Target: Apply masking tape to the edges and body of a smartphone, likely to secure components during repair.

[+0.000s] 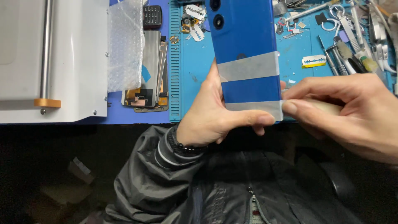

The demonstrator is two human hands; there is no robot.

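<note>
A blue phone (244, 41) is held upright with its back and camera lenses toward me. Two strips of clear tape cross it: one (248, 67) around the middle and one (257, 108) at the bottom edge. My left hand (215, 114) grips the phone from the lower left, thumb along the bottom strip. My right hand (348, 112) comes in from the right, its thumb and forefinger pinching the end of the lower tape strip at the phone's right edge.
A blue work mat (195, 70) lies below. Stacked phone screens (149, 74) and a bubble-wrap bag (124, 45) sit left of it, next to a white machine (54, 62). Tweezers, screwdrivers and a razor blade (314, 61) are scattered at the upper right.
</note>
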